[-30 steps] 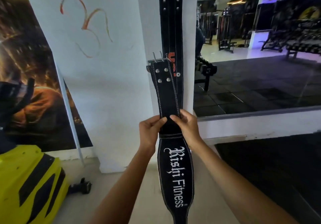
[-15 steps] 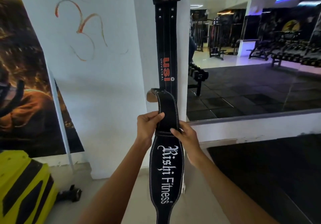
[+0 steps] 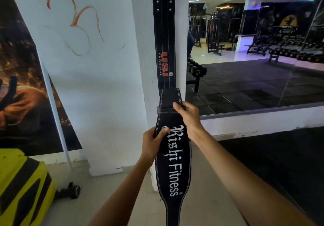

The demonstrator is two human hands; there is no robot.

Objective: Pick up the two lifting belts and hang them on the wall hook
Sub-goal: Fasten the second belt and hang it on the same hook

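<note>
A black lifting belt marked USI Universal hangs flat down the white pillar, its top running out of the frame; the hook itself is not visible. In front of it I hold a second black belt with white "Rishi Fitness" lettering, upright, its narrow upper end folded over backward so the buckle is hidden. My right hand grips that narrow part at the stitched loop. My left hand grips the left edge of the wide part, thumb across the front.
The white pillar stands directly ahead, with a large wall mirror to its right reflecting gym benches and racks. A yellow and black machine sits low on the left, a dark poster behind it. A small dumbbell lies on the floor.
The held belt's buckle end has folded over backward and out of sight. My left hand slid down to the wide part; my right hand moved up to the loop. The view tilted upward.
</note>
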